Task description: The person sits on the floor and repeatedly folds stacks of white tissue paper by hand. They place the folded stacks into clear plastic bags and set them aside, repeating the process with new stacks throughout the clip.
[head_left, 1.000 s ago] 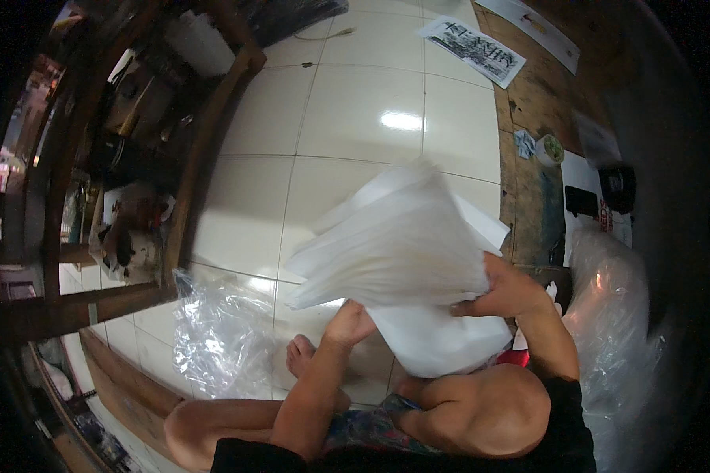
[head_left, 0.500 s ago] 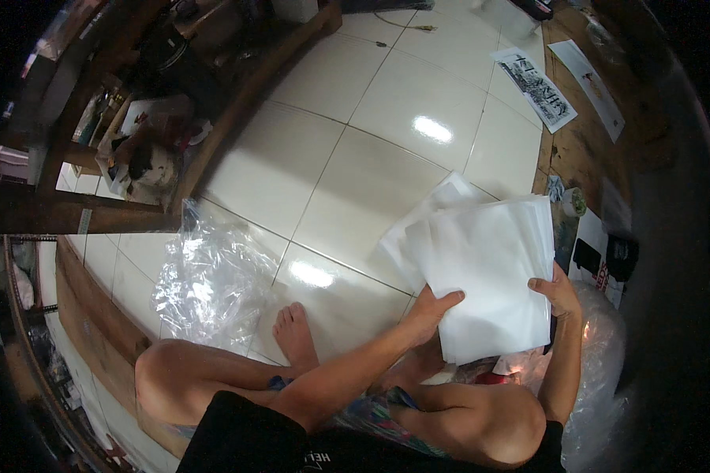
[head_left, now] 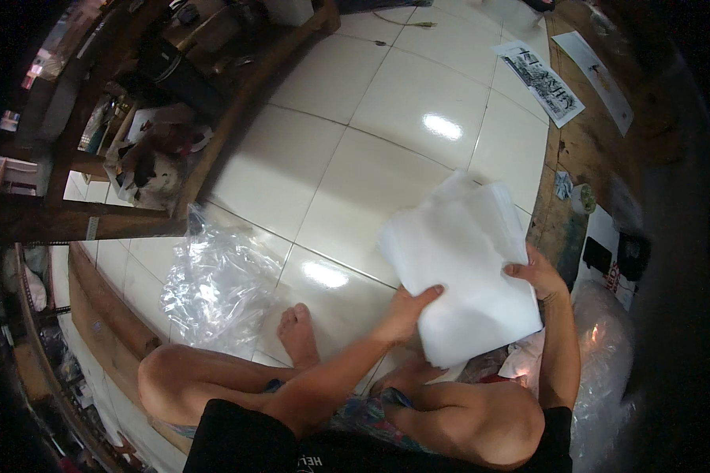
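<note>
Both hands hold a stack of thin white sheets (head_left: 469, 264), tilted above the tiled floor in front of me. My left hand (head_left: 409, 310) grips the lower left edge, its thumb lying on top and its fingers underneath, out of sight. On the right edge, my right hand (head_left: 539, 274) pinches the stack, also thumb uppermost. The far edges of the sheets are uneven and slightly fanned. Whether they are paper or thin plastic, I cannot tell.
Crumpled clear plastic (head_left: 217, 288) lies on the floor to the left, near my bare foot (head_left: 298, 335). A bulky clear plastic bag (head_left: 603, 347) sits at my right. Beyond it, a wooden board (head_left: 564, 162) carries printed sheets (head_left: 540, 83) and a tape roll (head_left: 583, 199). A wooden shelf (head_left: 237, 110) stands at left.
Both hands have shifted left with the stack. Its sheets now lie closer together, the separate group at the left having drawn in under the rest.
</note>
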Available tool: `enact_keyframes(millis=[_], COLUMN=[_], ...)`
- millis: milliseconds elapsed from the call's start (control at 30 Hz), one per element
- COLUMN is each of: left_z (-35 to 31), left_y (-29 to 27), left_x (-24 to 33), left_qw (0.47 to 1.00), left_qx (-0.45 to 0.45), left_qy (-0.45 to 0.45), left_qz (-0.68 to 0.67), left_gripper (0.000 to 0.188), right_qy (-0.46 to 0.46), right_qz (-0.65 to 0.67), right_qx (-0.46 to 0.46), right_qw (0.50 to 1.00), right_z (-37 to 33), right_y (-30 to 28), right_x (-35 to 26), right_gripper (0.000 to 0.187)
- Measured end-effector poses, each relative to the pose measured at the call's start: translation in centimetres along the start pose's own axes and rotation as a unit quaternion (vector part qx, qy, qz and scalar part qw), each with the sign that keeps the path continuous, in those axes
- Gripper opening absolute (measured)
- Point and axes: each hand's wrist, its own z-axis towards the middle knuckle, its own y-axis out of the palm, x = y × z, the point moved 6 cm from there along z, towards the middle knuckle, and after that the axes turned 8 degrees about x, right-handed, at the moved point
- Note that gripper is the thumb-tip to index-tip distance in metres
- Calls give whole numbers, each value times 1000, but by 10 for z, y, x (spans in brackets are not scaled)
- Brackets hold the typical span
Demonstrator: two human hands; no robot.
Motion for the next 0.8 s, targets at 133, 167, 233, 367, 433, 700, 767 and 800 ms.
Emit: enact_keyframes(millis=[133,167,233,367,433,700,767,800], left_z=[0,2,1,-6,5,56,55,56], left_y=[-31,-43,-60,-96,-111,-173,-163,-163], left_x=[64,79,112,172,186,149,150,147], left_qw=[997,997,993,985,987,911,913,927], left_qx=[25,31,60,94,99,264,241,243], left_qy=[17,44,90,136,122,186,201,202], left_qz=[71,54,42,51,41,257,261,204], left_gripper=[49,49,49,47,47,56,55,55], right_qy=[-12,-22,-56,-140,-158,-119,-87,-69], right_qz=[78,73,68,72,51,-239,-181,-151], right_qx=[-61,-74,-102,-181,-219,-114,-181,-212], right_qw=[995,994,991,971,962,957,963,963], right_z=[7,10,22,55,74,181,185,185], right_y=[48,62,89,149,171,212,213,212], right_x=[-3,-13,-35,-89,-112,-49,-49,-48], right_gripper=[77,78,79,81,80,67,66,65])
